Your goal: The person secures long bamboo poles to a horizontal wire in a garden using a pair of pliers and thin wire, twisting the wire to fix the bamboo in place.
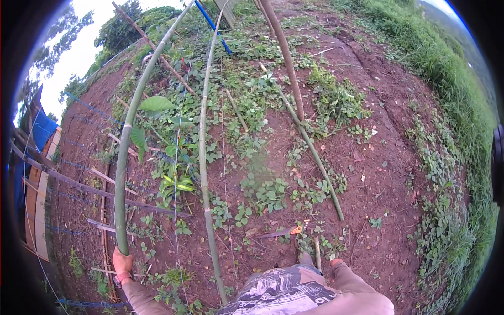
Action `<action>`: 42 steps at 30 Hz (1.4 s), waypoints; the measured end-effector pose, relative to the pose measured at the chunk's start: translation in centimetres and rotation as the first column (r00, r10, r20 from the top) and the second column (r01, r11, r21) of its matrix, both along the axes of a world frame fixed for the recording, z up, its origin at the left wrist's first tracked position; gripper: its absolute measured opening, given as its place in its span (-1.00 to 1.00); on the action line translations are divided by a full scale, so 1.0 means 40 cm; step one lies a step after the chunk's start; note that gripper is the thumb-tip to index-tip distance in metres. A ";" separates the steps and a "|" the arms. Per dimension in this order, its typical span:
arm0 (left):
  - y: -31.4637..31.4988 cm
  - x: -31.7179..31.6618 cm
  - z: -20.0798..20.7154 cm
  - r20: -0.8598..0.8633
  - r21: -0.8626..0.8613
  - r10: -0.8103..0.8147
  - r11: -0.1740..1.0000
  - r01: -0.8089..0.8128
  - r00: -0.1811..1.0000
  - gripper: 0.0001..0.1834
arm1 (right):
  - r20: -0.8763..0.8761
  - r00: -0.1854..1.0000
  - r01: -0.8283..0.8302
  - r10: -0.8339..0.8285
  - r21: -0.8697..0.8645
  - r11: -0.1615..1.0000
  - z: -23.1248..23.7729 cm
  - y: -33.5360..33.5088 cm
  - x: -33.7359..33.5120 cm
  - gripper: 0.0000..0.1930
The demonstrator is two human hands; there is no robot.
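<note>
My left hand [123,262] is closed around the lower end of a long green bamboo pole [121,184], which rises and curves away toward the top. A band circles my left wrist. Low on the right, my right hand [336,261] shows only in small part beside my leg, its fingers hidden. A short stick [317,253] stands close to it; whether the hand touches it I cannot tell. On the soil just ahead lies a hand saw [296,230] with an orange handle, its blade pointing left. Between my arms a second, thinner bamboo pole [203,136] runs away from me.
Another green pole [315,152] lies on the soil ahead, meeting the foot of a brown wooden post [289,68]. Thin wires and a slatted wooden frame [107,210] are at left. Leafy plants [265,194] cover much ground; tall grass [446,68] borders the right.
</note>
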State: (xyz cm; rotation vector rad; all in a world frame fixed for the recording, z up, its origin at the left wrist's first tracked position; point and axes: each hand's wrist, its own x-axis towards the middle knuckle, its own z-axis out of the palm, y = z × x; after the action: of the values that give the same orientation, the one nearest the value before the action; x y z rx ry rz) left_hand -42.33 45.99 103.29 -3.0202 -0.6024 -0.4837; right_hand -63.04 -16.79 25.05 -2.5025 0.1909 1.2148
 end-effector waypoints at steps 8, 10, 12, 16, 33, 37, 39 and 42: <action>-0.020 -0.017 0.005 0.045 -0.065 0.106 0.993 -0.103 0.993 -0.60 | -0.047 0.996 -0.068 0.069 0.034 0.997 0.035 -0.033 0.041 -0.64; -0.037 -0.008 0.013 0.030 -0.113 0.110 0.988 -0.106 0.994 -0.60 | -0.037 0.997 -0.072 0.073 0.024 0.997 0.042 -0.048 0.066 -0.64; -0.044 -0.018 0.005 0.045 -0.121 0.114 0.987 -0.108 0.992 -0.60 | -0.034 0.997 -0.075 0.076 0.023 0.997 0.045 -0.046 0.077 -0.63; -0.084 -0.015 0.023 0.026 -0.085 0.180 0.980 -0.177 0.983 -0.62 | -0.004 0.996 -0.093 0.093 0.017 0.995 0.027 -0.053 0.122 -0.62; -0.166 0.012 -0.008 0.096 0.085 0.330 0.937 -0.338 0.939 -0.55 | -0.096 0.968 -0.210 0.233 0.204 0.956 0.027 -0.080 0.079 -0.34; -0.153 -0.030 0.015 0.097 0.117 0.368 0.919 -0.378 0.925 -0.56 | -0.038 0.923 -0.370 0.384 0.193 0.909 0.089 -0.036 0.109 -0.35; -0.160 -0.026 0.015 0.096 0.110 0.378 0.915 -0.387 0.921 -0.55 | -0.034 0.899 -0.427 0.437 0.155 0.891 0.106 -0.061 0.116 -0.41; -0.147 -0.037 0.015 0.109 0.120 0.361 0.920 -0.372 0.926 -0.50 | 0.009 0.899 -0.438 0.438 0.040 0.898 0.137 -0.041 0.148 -0.51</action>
State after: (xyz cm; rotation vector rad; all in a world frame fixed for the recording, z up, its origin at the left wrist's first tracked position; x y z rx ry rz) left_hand -43.79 40.11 103.90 -2.6748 -1.0652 -0.6027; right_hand -57.11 -18.42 30.51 -2.5889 -0.4206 1.3620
